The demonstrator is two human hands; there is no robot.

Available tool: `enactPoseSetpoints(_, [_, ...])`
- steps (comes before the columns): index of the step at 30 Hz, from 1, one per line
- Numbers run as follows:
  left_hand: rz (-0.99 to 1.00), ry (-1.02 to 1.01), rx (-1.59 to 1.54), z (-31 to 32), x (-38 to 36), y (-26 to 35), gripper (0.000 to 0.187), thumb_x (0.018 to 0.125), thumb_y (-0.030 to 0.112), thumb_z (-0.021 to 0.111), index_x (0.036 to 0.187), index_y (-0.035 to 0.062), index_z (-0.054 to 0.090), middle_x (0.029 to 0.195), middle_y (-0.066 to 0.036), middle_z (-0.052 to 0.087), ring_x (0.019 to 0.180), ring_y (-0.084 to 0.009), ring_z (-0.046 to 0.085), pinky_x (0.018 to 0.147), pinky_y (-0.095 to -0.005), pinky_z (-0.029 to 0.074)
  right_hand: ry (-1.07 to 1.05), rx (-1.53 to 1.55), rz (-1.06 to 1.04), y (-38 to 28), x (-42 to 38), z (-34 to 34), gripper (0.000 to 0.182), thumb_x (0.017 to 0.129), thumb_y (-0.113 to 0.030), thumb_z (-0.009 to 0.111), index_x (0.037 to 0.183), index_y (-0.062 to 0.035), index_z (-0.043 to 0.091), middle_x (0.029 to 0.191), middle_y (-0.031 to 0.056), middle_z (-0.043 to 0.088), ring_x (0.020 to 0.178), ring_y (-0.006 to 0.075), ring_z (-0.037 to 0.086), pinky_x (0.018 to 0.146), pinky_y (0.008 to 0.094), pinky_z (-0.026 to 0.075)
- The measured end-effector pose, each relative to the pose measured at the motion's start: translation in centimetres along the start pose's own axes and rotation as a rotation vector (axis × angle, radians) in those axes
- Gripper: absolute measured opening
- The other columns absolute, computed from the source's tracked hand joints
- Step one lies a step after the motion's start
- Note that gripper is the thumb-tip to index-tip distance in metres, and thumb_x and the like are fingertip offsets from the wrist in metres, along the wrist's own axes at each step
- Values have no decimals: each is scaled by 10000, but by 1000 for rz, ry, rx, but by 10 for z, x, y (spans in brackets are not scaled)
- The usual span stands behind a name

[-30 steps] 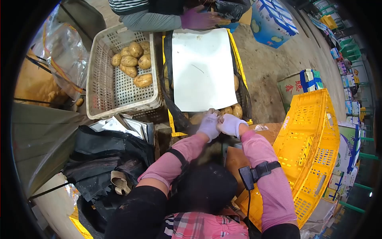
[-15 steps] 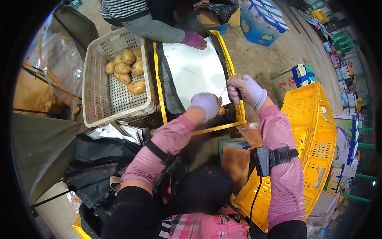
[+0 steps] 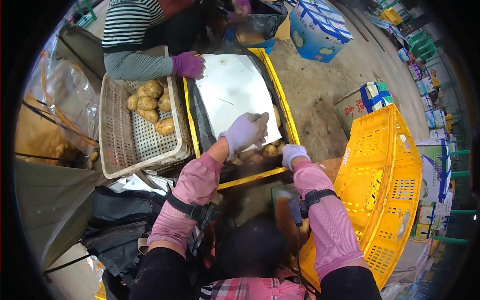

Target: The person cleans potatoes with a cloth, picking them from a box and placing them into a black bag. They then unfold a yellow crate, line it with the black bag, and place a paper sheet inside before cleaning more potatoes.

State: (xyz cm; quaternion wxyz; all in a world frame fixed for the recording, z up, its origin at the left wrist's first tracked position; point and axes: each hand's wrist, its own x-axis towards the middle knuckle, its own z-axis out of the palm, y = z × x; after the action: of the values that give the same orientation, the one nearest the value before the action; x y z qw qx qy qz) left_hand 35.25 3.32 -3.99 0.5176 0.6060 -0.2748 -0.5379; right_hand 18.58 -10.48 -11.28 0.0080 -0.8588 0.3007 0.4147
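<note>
While your left hand [image 3: 245, 132] hovers around the lower part of the white sheet [image 3: 232, 92], its gloved fingers are partly curled, and I honestly can't tell if they're pinching the sheet or just lying against it. Your right hand [image 3: 294, 155] is down at the near right corner of the yellow crate [image 3: 252, 178], fingers bent in close by the rim; what they've got hold of, if anything, is too small to make out. The sheet sits inside that crate, covering most of it, with black liner [image 3: 197, 117] showing down its left side and a few potatoes [image 3: 270, 151] peeking out past its near edge. Across from you, a co-worker's purple-gloved hand [image 3: 189, 65] is at the far left corner of the sheet, fingers spread fairly flat. Just left of your crate you've got a whitish crate [image 3: 142, 131] with a small pile of loose potatoes [image 3: 147, 103] toward its far end. Over on your right, yellow plastic crates [image 3: 367, 165] lean at an angle, with a taped carton [image 3: 350, 111] just beyond them.
</note>
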Motion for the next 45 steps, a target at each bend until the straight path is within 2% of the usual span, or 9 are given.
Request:
enactPoseSetpoints(8, [-35, 65, -171, -30, 22, 21, 370, 985, 376, 543, 825, 43, 532, 742, -40, 562, 629, -159, 610, 572, -295, 548, 16, -214, -77, -17, 0, -16, 319, 841, -206, 642, 1134, -104, 715, 1198, 109, 679, 1087, 289, 663, 918, 418, 522])
enactPoseSetpoints(15, [-98, 103, -188, -53, 61, 30, 258, 971, 254, 599, 815, 49, 580, 729, -53, 609, 616, -165, 609, 603, -297, 562, 40, 250, -249, -4, -11, -74, 363, 811, -272, 598, 1118, -119, 717, 1157, 171, 673, 1059, 347, 651, 947, 394, 503])
enactPoseSetpoints(20, [-104, -5, -252, -68, 76, 19, 215, 973, 212, 581, 837, 45, 578, 746, -53, 608, 648, -162, 609, 647, -305, 566, 347, 160, -197, 31, -95, -211, 395, 840, -333, 610, 1163, -115, 678, 1109, 177, 687, 1050, 333, 650, 917, 375, 506])
enactPoseSetpoints(24, [-114, 60, -95, -65, 68, 19, 187, 980, 228, 556, 898, 69, 609, 799, -22, 612, 682, -114, 585, 651, -255, 541, 689, 115, -195, 73, -222, -247, 371, 896, -290, 595, 1198, -79, 642, 1161, 183, 652, 1074, 333, 626, 938, 378, 483])
enactPoseSetpoints(27, [-78, 98, 76, -59, 51, 31, 233, 969, 294, 574, 898, 83, 643, 822, 10, 599, 727, -73, 538, 628, -206, 490, 728, 169, -192, 94, -327, -216, 368, 902, -264, 621, 1194, -40, 624, 1173, 167, 641, 1093, 337, 608, 956, 389, 462])
enactPoseSetpoints(30, [-28, 164, 266, -67, 71, 16, 316, 890, 337, 570, 891, 60, 723, 794, -94, 652, 704, -196, 577, 698, -349, 487, 881, 201, -239, 113, -406, -136, 332, 885, -220, 648, 1174, -56, 627, 1117, 160, 643, 1026, 359, 611, 888, 407, 481])
enactPoseSetpoints(34, [135, 261, 822, -76, 75, 12, 308, 907, 329, 540, 946, 87, 727, 931, -163, 671, 862, -354, 632, 833, -439, 499, 824, 410, 78, 138, -481, -25, 307, 869, -142, 663, 1139, -5, 616, 1091, 190, 633, 1010, 360, 613, 867, 382, 489])
enactPoseSetpoints(39, [319, 393, 1370, -73, 50, 26, 285, 932, 315, 539, 974, 100, 722, 1161, -145, 594, 1077, -347, 580, 905, -448, 490, 692, 836, 421, 152, -539, 65, 337, 907, -160, 655, 1129, 86, 595, 1040, 151, 631, 902, 197, 599, 820, 301, 483])
enactPoseSetpoints(45, [439, 359, 1577, -82, 52, 21, 223, 903, 278, 576, 939, 114, 723, 1107, -126, 614, 1071, -315, 585, 874, -449, 463, 695, 966, 462, 144, -551, 71, 372, 916, -181, 674, 1136, 105, 584, 1082, 161, 610, 944, 200, 591, 851, 306, 484])
